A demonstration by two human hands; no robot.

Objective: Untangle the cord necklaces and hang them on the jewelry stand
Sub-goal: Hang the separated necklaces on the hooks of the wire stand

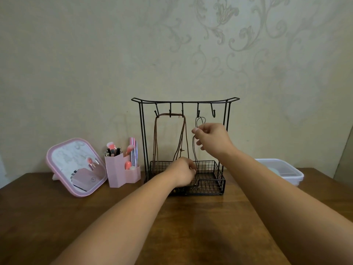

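Dark cord necklace (pixel 196 142): top loop reaches the fourth hook of the jewelry stand (pixel 185 101); can't tell if it is seated. My right hand (pixel 212 139) pinches it just below the hook. My left hand (pixel 183 172) grips its lower run above the wire basket (pixel 212 186). Brown cord necklace (pixel 168 134) already hangs across the left hooks, ends down toward the basket. Judgement: one done, second nearly hung. No loose cords visible on the wooden table (pixel 191 226).
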